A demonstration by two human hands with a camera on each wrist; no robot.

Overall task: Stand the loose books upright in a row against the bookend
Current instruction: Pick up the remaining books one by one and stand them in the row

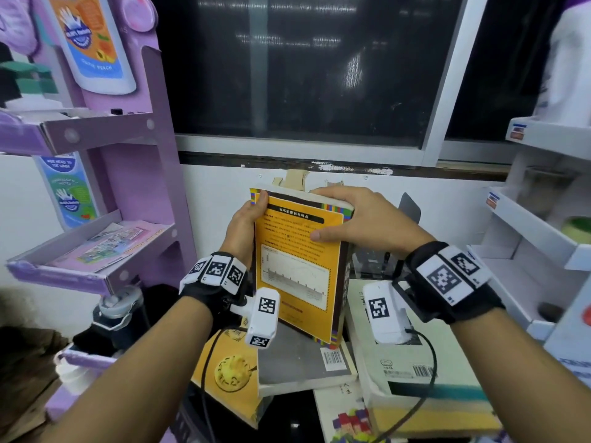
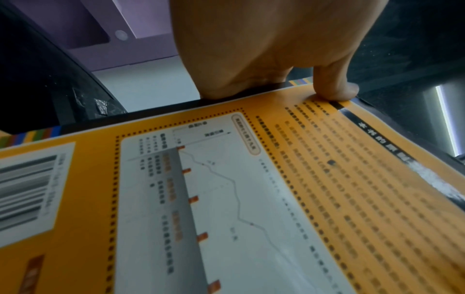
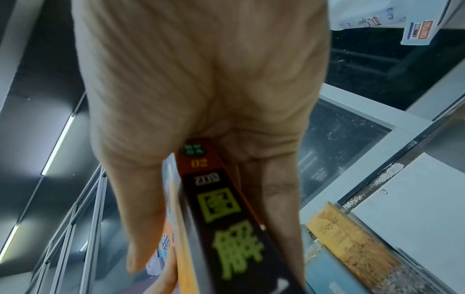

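One thick orange book (image 1: 297,266), glossy-covered with a dark spine, stands nearly upright on a flat grey book (image 1: 297,362). Both grips pinch it: the left hand (image 1: 244,225) at its top left corner, the right hand (image 1: 361,219) clamped over the spine. About four more paperbacks lie flat below. A grey metal bookend (image 1: 409,207) stands just behind.
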